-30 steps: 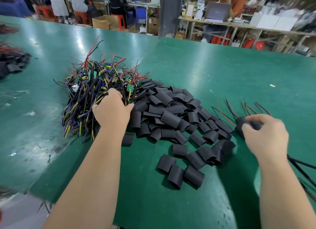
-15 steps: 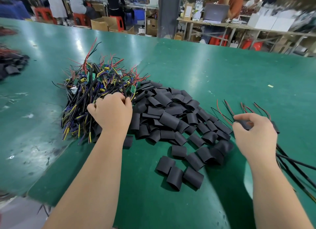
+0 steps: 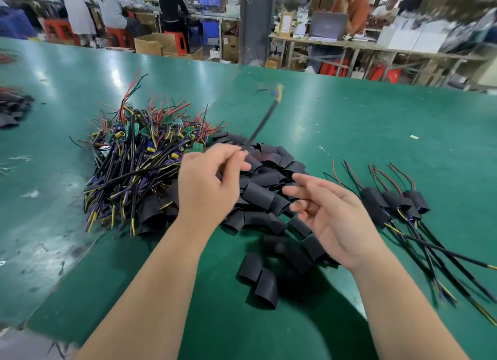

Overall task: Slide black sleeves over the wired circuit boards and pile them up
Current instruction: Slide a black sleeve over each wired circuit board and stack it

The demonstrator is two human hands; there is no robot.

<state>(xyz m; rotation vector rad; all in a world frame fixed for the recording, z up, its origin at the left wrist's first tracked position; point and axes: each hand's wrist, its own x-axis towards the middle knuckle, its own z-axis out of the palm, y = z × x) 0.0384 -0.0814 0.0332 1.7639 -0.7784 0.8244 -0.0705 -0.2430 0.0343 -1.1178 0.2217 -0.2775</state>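
Cable (image 3: 262, 123) light, whippy, probably best held near its base; left hand (image 3: 207, 190) pinches it there, right hand (image 3: 336, 217) spread, empty.

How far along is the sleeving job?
Done: a few sleeved boards lie together on the right. In hand: the left hand pinches one black cable, held up in the air; the right hand is open and empty. Left: a big heap of unsleeved wired boards and a heap of loose black sleeves. Early days, likely.
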